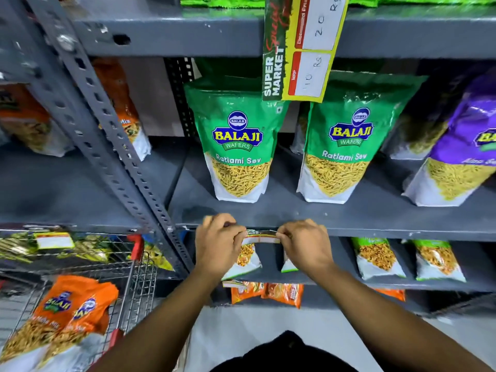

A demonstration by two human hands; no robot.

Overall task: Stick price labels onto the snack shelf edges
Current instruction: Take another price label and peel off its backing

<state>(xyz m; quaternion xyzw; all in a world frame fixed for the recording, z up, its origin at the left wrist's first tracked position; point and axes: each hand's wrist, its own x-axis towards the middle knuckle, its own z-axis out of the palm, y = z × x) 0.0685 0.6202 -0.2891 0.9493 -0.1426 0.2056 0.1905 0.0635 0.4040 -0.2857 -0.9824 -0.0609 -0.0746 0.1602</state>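
Observation:
A price label (261, 236) lies along the front edge of the grey middle shelf (375, 233), seen nearly edge-on. My left hand (218, 241) pinches its left end and my right hand (304, 242) pinches its right end, both pressed against the shelf edge. Another yellow and green price label (300, 47) with handwritten prices hangs from the edge of the shelf above (161, 36). Two green Ratlami Sev bags (237, 140) (346, 140) stand on the middle shelf just behind my hands.
A purple snack bag (461, 146) stands at the right. Small snack packets (375, 257) fill the lower shelf. A wire trolley (139, 280) at lower left holds orange snack bags (69, 310) and spare labels (53, 240). A slotted grey upright (107, 140) runs diagonally on the left.

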